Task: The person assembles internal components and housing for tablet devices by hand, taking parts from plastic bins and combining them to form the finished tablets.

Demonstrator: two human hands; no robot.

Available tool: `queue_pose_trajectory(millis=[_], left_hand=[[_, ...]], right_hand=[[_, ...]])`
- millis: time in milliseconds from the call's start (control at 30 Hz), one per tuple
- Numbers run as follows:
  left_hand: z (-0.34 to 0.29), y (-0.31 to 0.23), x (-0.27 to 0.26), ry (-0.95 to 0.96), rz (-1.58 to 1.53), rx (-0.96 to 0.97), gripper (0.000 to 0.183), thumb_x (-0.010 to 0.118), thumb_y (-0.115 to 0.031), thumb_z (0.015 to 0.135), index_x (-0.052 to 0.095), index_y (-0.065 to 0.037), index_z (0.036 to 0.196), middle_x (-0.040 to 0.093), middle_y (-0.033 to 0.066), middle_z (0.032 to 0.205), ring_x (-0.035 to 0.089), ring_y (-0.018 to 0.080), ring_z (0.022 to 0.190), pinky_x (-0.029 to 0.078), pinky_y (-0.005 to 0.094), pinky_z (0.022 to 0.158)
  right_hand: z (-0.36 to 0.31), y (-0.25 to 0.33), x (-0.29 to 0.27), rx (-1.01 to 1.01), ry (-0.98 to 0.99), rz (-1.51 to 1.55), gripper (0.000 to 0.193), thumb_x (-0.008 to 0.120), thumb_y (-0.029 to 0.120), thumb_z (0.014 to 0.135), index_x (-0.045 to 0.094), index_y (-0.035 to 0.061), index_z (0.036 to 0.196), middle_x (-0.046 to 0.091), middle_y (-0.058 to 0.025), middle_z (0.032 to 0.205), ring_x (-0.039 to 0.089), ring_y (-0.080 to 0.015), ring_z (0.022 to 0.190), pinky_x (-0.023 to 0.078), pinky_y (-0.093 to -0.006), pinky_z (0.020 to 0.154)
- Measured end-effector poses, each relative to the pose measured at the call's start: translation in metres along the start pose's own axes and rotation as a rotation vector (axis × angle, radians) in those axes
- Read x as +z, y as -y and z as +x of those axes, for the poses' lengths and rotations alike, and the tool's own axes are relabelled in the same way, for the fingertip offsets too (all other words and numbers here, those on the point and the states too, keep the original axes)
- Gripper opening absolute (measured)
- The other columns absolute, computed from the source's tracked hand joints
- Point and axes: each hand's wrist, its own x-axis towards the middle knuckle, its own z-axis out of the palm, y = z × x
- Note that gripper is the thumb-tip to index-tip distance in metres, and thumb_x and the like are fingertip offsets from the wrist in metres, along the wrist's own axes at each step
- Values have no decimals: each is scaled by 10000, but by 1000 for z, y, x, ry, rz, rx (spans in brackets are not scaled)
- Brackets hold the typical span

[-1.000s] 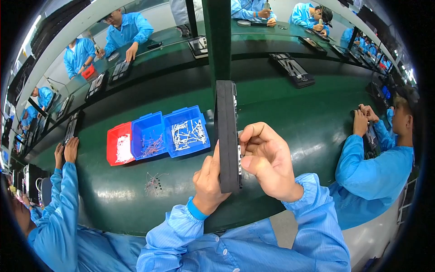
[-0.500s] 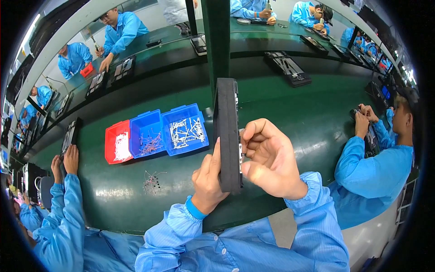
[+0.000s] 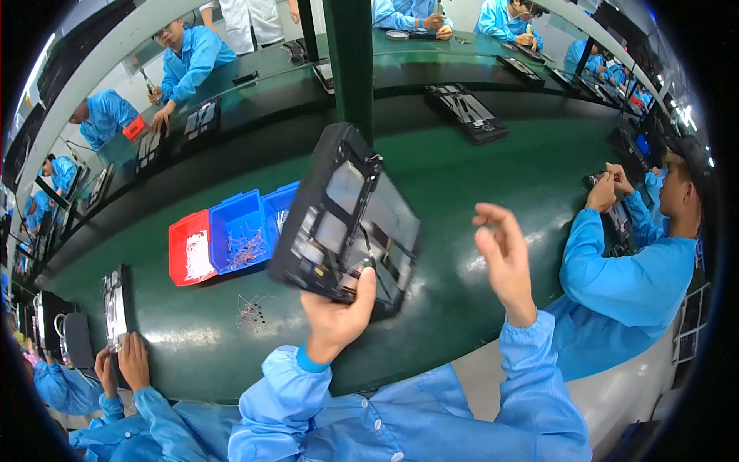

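Nearest: left hand (image 3: pixel 335 319) grasps the bottom of a flat black case (image 3: pixel 396 215), thumb on the paneled face, other fingers mostly hidden behind it

Case is up off the green table (image 3: pixel 450 192), tilted, above the stretch between the near edge and the post; thin dark lead by the thumb, can't make out where it ends

Right hand (image 3: pixel 509 266) is raised over the table's right part, well apart from the case, fingers loosely curled, thumb clear of them, released

Small heap of wires (image 3: pixel 252 313) lies toward the near edge, left of the left hand

Behind it, side by side: red bin (image 3: pixel 192 222) with white bits, blue bin (image 3: pixel 235 210) with wires, second blue bin (image 3: pixel 281 197) with white strips; held case blocks the right side of that last one

Left part of table: neighbor's hands (image 3: pixel 132 362) at another case (image 3: pixel 115 304), that person's head not readable

Right: co-worker (image 3: pixel 631 277) bent over a case, partly covered by their arms

Farther: green post (image 3: pixel 349 69) stands behind the held case, foot hidden; spare case (image 3: pixel 467 113) near the far edge; people beyond cut off by the top frame
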Motion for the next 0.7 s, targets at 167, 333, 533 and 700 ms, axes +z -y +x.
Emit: queue_pose_trajectory(millis=[167, 333, 533, 700], left_hand=[[10, -24, 4, 286, -486, -663, 169, 675, -183, 921, 642, -20, 948, 636, -2, 749, 532, 34, 550, 327, 206, 415], [14, 6, 3, 613, -260, -883, 714, 728, -397, 884, 484, 131, 1297, 492, -45, 691, 377, 21, 499, 277, 208, 420], [-14, 39, -20, 787, 227, -605, 696, 745, -394, 858, 543, 108, 1296, 439, -40, 589, 418, 53, 552, 409, 250, 566], [-12, 41, -14, 780, 322, -534, 474, 728, -251, 891, 612, 27, 1257, 438, -71, 628, 387, 25, 587, 364, 218, 557]], right_hand=[[-75, -11, -20, 536, 193, 484, 656, 631, 453, 927, 460, -29, 1338, 666, -86, 854, 593, -131, 535, 439, -237, 413], [-85, -41, -26, 598, -161, 821, 354, 530, 297, 985, 551, -29, 1121, 668, -112, 845, 516, -133, 430, 336, -248, 324], [-3, -73, -17, 502, -194, 564, 305, 528, 335, 989, 558, 39, 920, 612, -54, 778, 434, -123, 431, 281, -255, 366], [113, -132, 13, 458, -14, 636, 308, 560, 321, 996, 566, 14, 1018, 612, -72, 796, 556, -182, 590, 434, -319, 527]])
